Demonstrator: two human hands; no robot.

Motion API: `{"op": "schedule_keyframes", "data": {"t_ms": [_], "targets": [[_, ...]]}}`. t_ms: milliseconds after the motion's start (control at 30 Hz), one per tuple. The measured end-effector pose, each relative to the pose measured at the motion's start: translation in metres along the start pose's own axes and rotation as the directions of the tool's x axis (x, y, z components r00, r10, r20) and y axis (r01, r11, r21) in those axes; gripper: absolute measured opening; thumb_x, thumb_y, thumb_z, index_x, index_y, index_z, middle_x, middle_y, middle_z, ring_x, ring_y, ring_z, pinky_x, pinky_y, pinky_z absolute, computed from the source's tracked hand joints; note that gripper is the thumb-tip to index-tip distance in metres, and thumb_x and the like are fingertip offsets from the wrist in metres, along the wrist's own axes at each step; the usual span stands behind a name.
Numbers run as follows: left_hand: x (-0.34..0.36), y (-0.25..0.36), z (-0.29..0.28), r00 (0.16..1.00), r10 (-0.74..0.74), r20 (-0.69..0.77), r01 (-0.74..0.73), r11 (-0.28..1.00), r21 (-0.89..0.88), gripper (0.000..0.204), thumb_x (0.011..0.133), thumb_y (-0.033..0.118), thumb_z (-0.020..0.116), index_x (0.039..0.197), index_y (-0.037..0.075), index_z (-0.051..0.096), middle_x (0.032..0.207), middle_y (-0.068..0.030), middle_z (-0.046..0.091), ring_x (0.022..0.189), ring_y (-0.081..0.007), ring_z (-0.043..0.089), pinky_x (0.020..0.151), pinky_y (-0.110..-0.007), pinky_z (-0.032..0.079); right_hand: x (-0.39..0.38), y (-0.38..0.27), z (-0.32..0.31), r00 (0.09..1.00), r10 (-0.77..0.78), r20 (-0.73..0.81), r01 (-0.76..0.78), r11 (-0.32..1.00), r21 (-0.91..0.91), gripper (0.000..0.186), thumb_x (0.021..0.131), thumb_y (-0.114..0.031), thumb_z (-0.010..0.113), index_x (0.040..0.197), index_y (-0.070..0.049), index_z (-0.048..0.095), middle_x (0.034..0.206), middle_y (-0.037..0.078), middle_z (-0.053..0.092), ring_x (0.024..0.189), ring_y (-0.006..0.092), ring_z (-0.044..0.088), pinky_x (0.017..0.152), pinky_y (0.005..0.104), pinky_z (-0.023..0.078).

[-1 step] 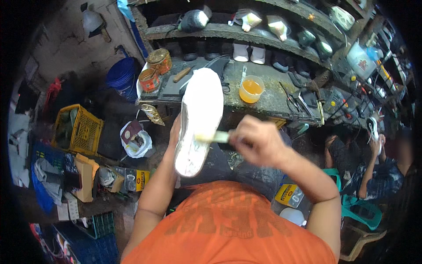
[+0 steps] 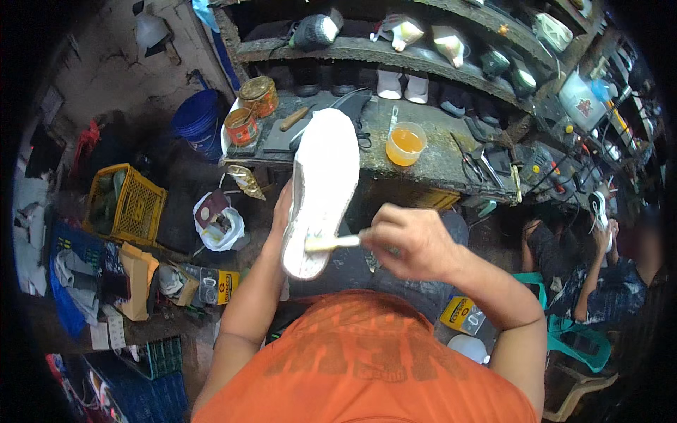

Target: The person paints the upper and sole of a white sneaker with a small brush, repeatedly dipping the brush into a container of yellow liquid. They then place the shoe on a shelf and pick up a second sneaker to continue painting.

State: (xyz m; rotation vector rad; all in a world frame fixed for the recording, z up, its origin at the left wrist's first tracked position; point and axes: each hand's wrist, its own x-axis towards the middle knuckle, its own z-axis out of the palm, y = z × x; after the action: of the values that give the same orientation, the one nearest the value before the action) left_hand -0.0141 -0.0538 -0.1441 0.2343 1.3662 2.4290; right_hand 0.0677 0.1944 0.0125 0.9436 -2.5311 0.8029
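Observation:
A shoe point(image 2: 326, 166) is held up in front of me, its white sole facing me, toe end away and narrower heel end nearest me. My left hand point(image 2: 283, 208) is closed on it from the left and behind; most of its fingers are hidden by the shoe. In my right hand point(image 2: 411, 242), fingers closed, is a small pale-handled brush point(image 2: 342, 242). Its tip lies over the heel part of the sole. Beyond the shoe, on the worn workbench point(image 2: 441, 134), stands a clear tub of orange-yellow liquid point(image 2: 405, 144).
Rusty cans point(image 2: 241, 126), a wooden-handled tool point(image 2: 294, 118) and pliers point(image 2: 471, 168) lie on the bench. Shelves of shoes point(image 2: 405, 32) rise behind it. A yellow crate point(image 2: 139, 206) and white bag point(image 2: 220, 225) are at left. Another person point(image 2: 612, 282) holds a shoe at right.
The brush and my right hand have moved slightly toward me, down the sole to the heel part. The shoe stays in nearly the same place.

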Motion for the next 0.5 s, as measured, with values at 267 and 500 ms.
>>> {"op": "schedule_keyframes", "data": {"t_ms": [267, 500], "targets": [[0.015, 0.003, 0.019, 0.996, -0.063, 0.060, 0.074, 0.973, -0.216, 0.047, 0.110, 0.036, 0.043, 0.140, 0.002, 0.055, 0.119, -0.0145, 0.071, 0.098, -0.0217, 0.074, 0.083, -0.037, 0.062, -0.001, 0.023, 0.005, 0.996, 0.062, -0.059, -0.059, 0.997, 0.045, 0.013, 0.081, -0.006, 0.076, 0.091, -0.010, 0.069, 0.089, 0.008, 0.067, 0.081, 0.0269, 0.071, 0.069, 0.0373, 0.057], [0.077, 0.007, 0.016, 0.998, 0.061, -0.031, -0.067, 0.783, -0.619, 0.049, 0.110, 0.044, 0.037, 0.140, 0.008, 0.051, 0.122, -0.0106, 0.067, 0.109, -0.0259, 0.069, 0.092, -0.043, 0.058, -0.050, 0.018, 0.055, 0.738, 0.664, -0.122, -0.326, 0.509, 0.796, 0.074, 0.073, -0.010, 0.093, 0.139, -0.002, 0.060, 0.076, -0.013, 0.039, 0.065, 0.0005, 0.036, 0.060, 0.0188, 0.032]]}}
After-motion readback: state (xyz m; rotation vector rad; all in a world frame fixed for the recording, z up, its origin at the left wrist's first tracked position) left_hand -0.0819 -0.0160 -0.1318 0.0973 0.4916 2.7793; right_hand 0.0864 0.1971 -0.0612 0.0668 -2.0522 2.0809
